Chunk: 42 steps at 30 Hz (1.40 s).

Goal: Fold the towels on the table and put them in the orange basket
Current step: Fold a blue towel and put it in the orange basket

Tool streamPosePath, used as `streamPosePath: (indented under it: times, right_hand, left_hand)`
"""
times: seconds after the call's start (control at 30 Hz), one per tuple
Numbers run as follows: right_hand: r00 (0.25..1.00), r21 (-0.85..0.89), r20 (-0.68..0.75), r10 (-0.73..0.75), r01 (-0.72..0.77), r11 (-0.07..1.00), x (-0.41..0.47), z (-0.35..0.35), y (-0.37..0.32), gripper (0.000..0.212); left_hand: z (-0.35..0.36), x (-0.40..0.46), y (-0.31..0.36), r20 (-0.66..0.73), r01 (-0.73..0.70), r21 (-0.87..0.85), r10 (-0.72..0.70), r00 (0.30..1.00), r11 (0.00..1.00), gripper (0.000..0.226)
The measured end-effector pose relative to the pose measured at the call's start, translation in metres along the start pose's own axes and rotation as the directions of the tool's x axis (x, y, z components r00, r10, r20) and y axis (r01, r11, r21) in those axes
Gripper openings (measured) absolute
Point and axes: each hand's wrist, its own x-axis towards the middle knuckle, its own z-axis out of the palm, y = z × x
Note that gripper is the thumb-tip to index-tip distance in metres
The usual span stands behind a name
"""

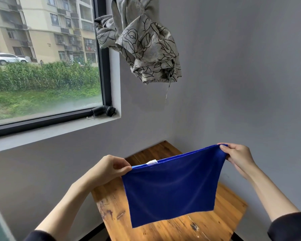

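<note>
A blue towel (pixel 170 188) hangs in the air above the wooden desk (pixel 221 221), stretched by its top edge between both hands. The left hand (pixel 109 168) pinches the top left corner, and the right hand (pixel 236 156) pinches the top right corner, held higher and farther. A white tag (pixel 152 162) shows at the top edge. A knotted curtain (pixel 142 40) hangs beside the window (pixel 42 58).
</note>
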Motion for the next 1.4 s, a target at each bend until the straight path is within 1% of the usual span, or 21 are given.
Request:
streamPosePath:
  times: [0.1,0.17,0.23,0.33,0.43,0.5,0.57,0.63,0.73,0.83,0.93,1.0,1.03,1.1,1.17,1.23,1.3,1.33,1.4]
  right_hand:
    - [0.998,0.046,-0.009,0.062,-0.062,0.997,0.001,-0.002,0.000,0.015]
    - [0.993,0.081,-0.024,0.117,-0.114,0.990,0.003,-0.002,0.002,0.016]
    - [0.985,0.117,-0.041,0.167,-0.161,0.980,0.004,-0.002,0.005,0.018]
    - [0.980,0.146,-0.051,0.194,-0.185,0.972,0.003,-0.002,0.010,0.022]
    - [0.983,0.137,-0.027,0.180,-0.174,0.975,0.001,-0.003,0.010,0.021]
    - [0.988,0.096,0.007,0.156,-0.156,0.983,-0.001,-0.003,0.009,0.019]
    - [0.993,0.032,0.038,0.116,-0.117,0.993,-0.003,-0.004,0.008,0.017]
    - [0.994,-0.016,0.083,0.075,-0.074,0.997,-0.006,-0.005,0.005,0.016]
    - [0.985,-0.054,0.164,0.045,-0.036,0.998,-0.010,-0.009,0.002,0.018]
    - [0.974,0.010,0.215,0.077,-0.081,0.997,-0.012,-0.010,0.001,0.014]
    - [0.964,0.062,0.243,0.103,-0.121,0.991,-0.014,-0.011,0.002,0.013]
    - [0.960,0.016,0.259,0.103,-0.110,0.994,-0.016,-0.012,0.001,0.013]
    - [0.960,-0.035,0.265,0.091,-0.085,0.996,-0.017,-0.013,0.000,0.013]
    - [0.962,-0.208,0.271,0.033,0.026,0.978,-0.019,-0.013,-0.003,0.016]
    - [0.957,-0.350,0.287,-0.029,0.133,0.927,-0.021,-0.013,-0.008,0.020]
    - [0.956,-0.376,0.287,-0.060,0.170,0.911,-0.021,-0.013,-0.009,0.021]
    - [0.960,-0.344,0.274,-0.064,0.159,0.925,-0.021,-0.014,-0.008,0.018]
    - [0.962,-0.281,0.269,-0.050,0.128,0.951,-0.021,-0.014,-0.007,0.016]
    - [0.961,-0.034,0.278,-0.002,0.012,0.999,-0.023,-0.013,-0.005,0.015]
  left_hand:
    - [0.003,-0.001,0.004,-0.042,-0.061,0.003,0.061,0.997,0.998,0.020]
    - [0.006,-0.001,0.009,-0.022,-0.119,0.017,0.119,0.993,0.993,0.013]
    - [0.009,-0.001,0.014,-0.001,-0.174,0.046,0.174,0.985,0.984,0.011]
    - [0.011,0.001,0.015,0.030,-0.194,0.109,0.192,0.981,0.975,0.013]
    - [0.014,0.004,0.010,0.031,-0.193,0.236,0.191,0.981,0.952,0.016]
    - [0.016,0.006,0.004,-0.019,-0.164,0.315,0.179,0.984,0.935,0.018]
    - [0.017,0.007,-0.003,-0.066,-0.119,0.337,0.149,0.987,0.934,0.019]
    - [0.015,0.007,-0.010,-0.083,-0.088,0.319,0.120,0.989,0.944,0.019]
    - [0.009,0.007,-0.017,-0.108,-0.028,0.238,0.056,0.993,0.971,0.014]
    - [0.003,0.007,-0.021,-0.113,0.025,0.204,-0.002,0.994,0.979,0.012]
    - [-0.004,0.005,-0.020,-0.090,0.037,0.185,-0.021,0.996,0.982,0.018]
    - [-0.008,0.004,-0.019,-0.076,0.043,0.195,-0.028,0.997,0.980,0.025]
    - [-0.010,0.003,-0.019,-0.076,0.052,0.202,-0.037,0.996,0.978,0.028]
    - [-0.012,0.002,-0.020,-0.091,0.069,0.211,-0.051,0.995,0.975,0.030]
    - [-0.014,0.001,-0.020,-0.119,0.084,0.204,-0.061,0.991,0.975,0.027]
    - [-0.015,0.001,-0.019,-0.156,0.097,0.173,-0.070,0.985,0.980,0.021]
    - [-0.017,0.000,-0.018,-0.196,0.100,0.122,-0.075,0.978,0.987,0.015]
    - [-0.018,-0.001,-0.017,-0.212,0.097,0.094,-0.076,0.974,0.991,0.013]
    - [-0.020,-0.002,-0.015,-0.243,0.074,0.046,-0.061,0.968,0.996,0.011]
